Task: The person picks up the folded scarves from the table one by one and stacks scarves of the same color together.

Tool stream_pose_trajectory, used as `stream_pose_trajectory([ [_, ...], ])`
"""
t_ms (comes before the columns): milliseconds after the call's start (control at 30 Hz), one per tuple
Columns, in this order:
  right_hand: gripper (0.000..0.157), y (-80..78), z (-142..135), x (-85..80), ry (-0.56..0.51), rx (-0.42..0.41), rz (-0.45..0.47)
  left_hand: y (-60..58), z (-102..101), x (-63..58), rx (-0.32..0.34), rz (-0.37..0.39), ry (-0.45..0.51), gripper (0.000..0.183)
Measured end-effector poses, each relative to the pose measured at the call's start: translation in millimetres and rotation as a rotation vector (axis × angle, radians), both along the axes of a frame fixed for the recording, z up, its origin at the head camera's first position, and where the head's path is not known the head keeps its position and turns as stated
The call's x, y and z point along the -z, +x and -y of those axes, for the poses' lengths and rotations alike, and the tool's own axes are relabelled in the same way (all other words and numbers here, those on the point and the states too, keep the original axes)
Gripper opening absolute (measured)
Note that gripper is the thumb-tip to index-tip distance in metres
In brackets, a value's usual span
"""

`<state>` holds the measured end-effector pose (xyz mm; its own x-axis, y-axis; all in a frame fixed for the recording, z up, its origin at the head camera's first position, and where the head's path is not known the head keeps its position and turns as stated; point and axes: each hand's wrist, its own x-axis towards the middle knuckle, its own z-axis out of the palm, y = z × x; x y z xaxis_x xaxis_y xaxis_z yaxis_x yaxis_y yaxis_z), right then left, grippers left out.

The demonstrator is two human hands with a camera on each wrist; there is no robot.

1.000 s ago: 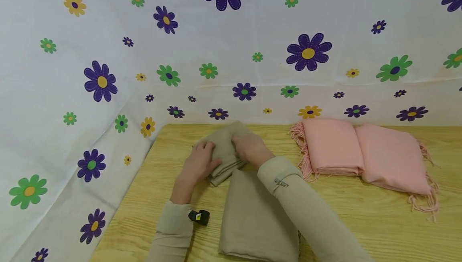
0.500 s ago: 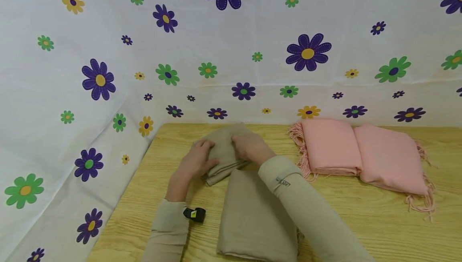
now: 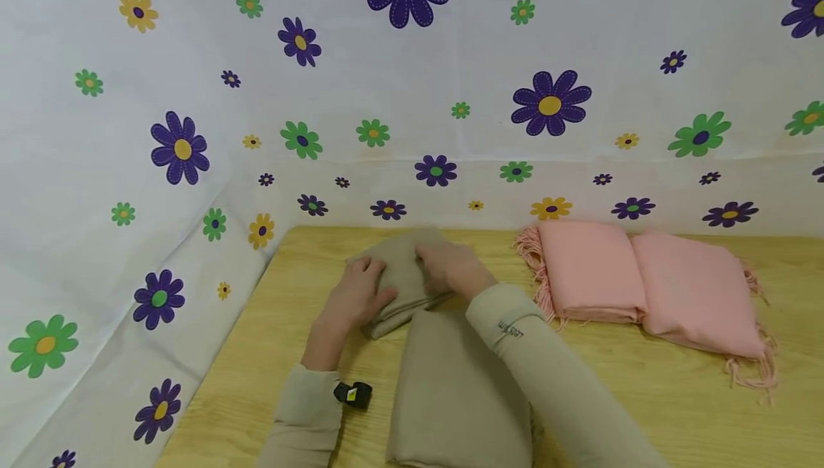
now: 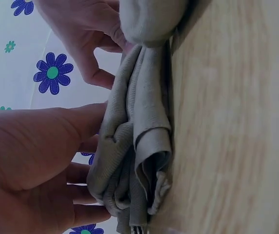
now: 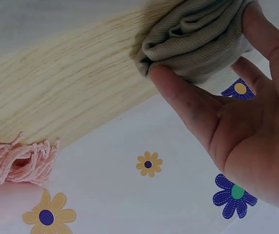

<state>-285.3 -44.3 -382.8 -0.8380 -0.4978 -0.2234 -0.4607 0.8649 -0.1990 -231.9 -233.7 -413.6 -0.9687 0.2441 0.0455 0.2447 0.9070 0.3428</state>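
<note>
A folded beige scarf [image 3: 402,264] lies toward the back of the table, with both hands on it. The left hand [image 3: 354,296] rests along its left side; in the left wrist view, the thumb and fingers reach out straight to the scarf's layered edge. At its right side is the right hand [image 3: 453,267], and in the right wrist view extended fingers [image 5: 188,102] touch the folded edge. A second folded beige scarf [image 3: 460,389] lies in front, close to the first and partly under the right forearm in the head view. Some fringe shows at the bottom of the left wrist view.
Two folded pink scarves [image 3: 589,271] with fringed ends lie side by side at the back right. The wooden table [image 3: 257,382] meets a white flower-printed cloth [image 3: 360,46] behind and at the left. A small black device [image 3: 354,395] sits at the left wrist.
The head view has tilted slightly, so the scene sits a little lower. Both hands stay on the far beige scarf, the right hand shifting slightly to the right.
</note>
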Motion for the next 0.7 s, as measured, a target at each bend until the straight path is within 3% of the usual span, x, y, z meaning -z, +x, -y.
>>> stream_pose_trajectory([
  [267, 0.082, 5.5, -7.2, 0.7, -0.076, 0.083, 0.165, -0.3, 0.2, 3.6, 0.008, 0.005, 0.036, 0.054],
  [700, 0.084, 5.3, -5.4, -0.1, -0.041, 0.077, 0.180, -2.9, 1.7, 1.3, 0.002, 0.044, 0.046, 0.057],
])
